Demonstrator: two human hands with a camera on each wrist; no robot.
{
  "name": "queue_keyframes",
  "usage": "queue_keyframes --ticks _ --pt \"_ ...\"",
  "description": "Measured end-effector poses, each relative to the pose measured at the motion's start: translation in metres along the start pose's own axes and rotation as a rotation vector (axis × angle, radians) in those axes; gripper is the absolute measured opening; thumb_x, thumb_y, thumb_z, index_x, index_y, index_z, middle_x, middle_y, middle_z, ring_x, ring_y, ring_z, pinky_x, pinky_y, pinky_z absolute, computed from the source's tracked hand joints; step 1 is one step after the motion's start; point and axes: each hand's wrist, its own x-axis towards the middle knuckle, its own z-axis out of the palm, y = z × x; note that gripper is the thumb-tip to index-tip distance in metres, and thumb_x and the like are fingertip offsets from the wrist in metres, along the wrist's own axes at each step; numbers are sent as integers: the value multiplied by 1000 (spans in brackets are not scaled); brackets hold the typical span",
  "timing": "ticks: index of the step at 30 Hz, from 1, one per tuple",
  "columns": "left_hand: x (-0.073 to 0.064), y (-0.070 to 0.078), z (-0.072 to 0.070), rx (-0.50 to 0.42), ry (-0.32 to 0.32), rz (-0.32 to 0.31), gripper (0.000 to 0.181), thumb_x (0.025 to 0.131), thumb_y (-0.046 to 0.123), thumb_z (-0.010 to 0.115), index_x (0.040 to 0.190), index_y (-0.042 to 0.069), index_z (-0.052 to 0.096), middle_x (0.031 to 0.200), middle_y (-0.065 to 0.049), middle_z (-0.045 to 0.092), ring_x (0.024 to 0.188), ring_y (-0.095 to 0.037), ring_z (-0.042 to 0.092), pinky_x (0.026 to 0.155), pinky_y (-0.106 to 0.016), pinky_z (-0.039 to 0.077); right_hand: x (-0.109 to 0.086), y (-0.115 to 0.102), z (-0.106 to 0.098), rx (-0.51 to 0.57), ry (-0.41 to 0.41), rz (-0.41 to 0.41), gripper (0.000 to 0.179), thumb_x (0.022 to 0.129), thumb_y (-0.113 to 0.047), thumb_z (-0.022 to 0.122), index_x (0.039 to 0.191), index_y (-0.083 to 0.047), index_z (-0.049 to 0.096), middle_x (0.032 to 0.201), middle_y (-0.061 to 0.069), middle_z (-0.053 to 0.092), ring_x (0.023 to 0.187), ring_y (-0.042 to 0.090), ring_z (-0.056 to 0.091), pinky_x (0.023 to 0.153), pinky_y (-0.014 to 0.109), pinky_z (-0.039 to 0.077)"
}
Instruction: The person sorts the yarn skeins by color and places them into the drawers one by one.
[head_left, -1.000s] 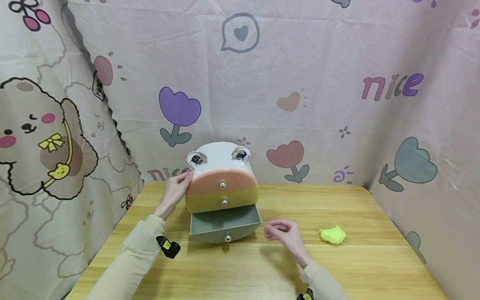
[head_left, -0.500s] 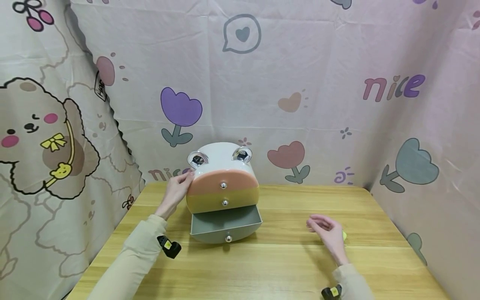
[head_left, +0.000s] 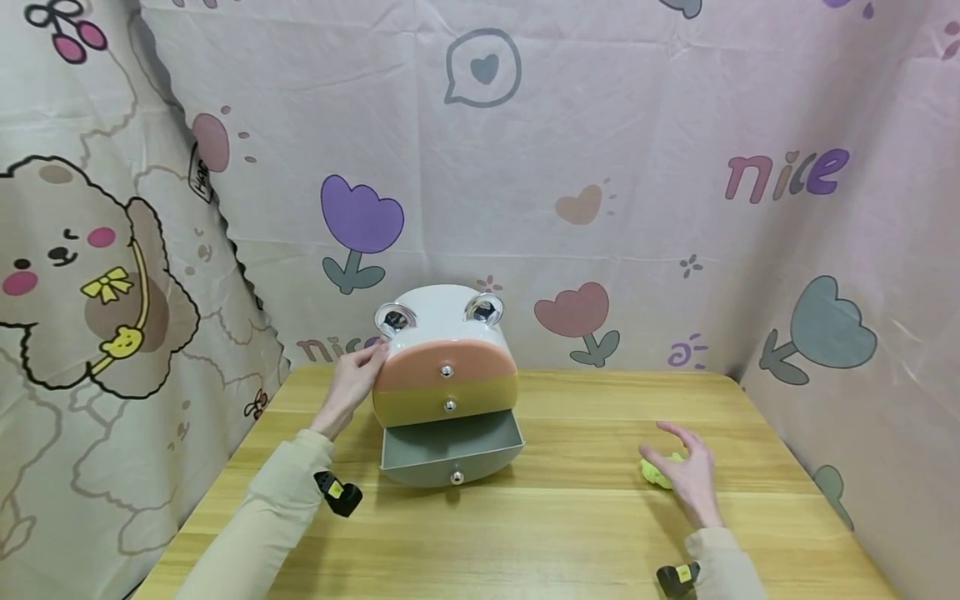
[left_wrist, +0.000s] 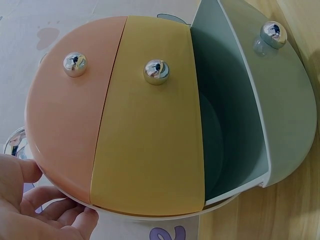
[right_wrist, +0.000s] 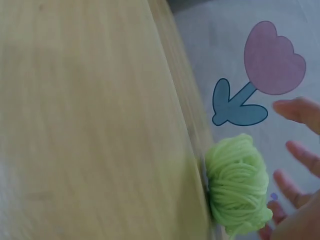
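Observation:
A small frog-shaped drawer cabinet (head_left: 450, 321) has a white top and shiny round eyes. Its peach drawer (left_wrist: 70, 120) and yellow drawer (left_wrist: 150, 130) are closed; the green bottom drawer (head_left: 457, 462) is pulled out, its visible interior bare. My left hand (head_left: 351, 385) holds the cabinet's upper left side, thumb and curled fingers at the rim below the eye. To the right, my right hand (head_left: 693, 479) spreads thumb and fingers above and beside a ball of yellow-green yarn (right_wrist: 237, 185). A gap shows between most fingers and the yarn; contact at the lower fingers is unclear.
The cabinet and yarn stand on a wooden table (head_left: 555, 533). A printed cloth (head_left: 645, 108) hangs behind and at both sides. Small black wrist cameras (head_left: 339, 493) sit at both sleeves.
My right hand has moved right from beside the green drawer to the yarn, and its fingers have spread apart. The left hand and the cabinet stay in place.

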Motion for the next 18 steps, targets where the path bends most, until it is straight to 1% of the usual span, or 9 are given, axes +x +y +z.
queue_keyframes --ticks 2,4,6,9,13,18 --pt "0 -1 0 4 -1 4 53 107 35 45 149 2 43 160 -14 37 152 -36 31 125 -49 29 -1 1 -1 -64 -55 36 71 85 -29 80 143 -4 49 158 32 28 144 52 18 112 73 22" --pt "0 -1 0 13 -3 5 54 108 35 44 150 2 42 160 -13 36 152 -36 29 126 -49 28 -1 2 -2 -113 -99 75 79 84 -32 80 147 -6 42 160 34 18 144 55 10 112 75 19" --pt "1 -1 0 19 -5 4 54 108 35 44 150 2 42 161 -13 36 153 -36 29 126 -49 27 -1 3 -3 -140 -124 99 84 83 -32 80 150 -6 36 160 36 13 144 57 7 112 75 18" --pt "1 -1 0 20 -5 0 54 108 35 44 150 2 42 161 -14 36 152 -36 29 126 -49 28 -1 4 -3 -150 -135 122 88 82 -29 80 151 -5 31 159 37 10 141 58 5 111 74 17" --pt "1 -1 0 13 -2 1 53 108 34 45 150 2 42 160 -14 36 153 -36 29 126 -49 28 -2 5 -2 -177 -139 131 89 81 -24 80 150 -4 28 155 38 12 136 58 8 108 72 18" --pt "1 -1 0 21 0 -1 53 108 34 45 150 2 42 160 -14 36 152 -36 30 125 -49 28 -2 6 -1 -193 -153 133 90 75 -17 79 147 -1 28 151 40 17 132 58 14 106 69 20"
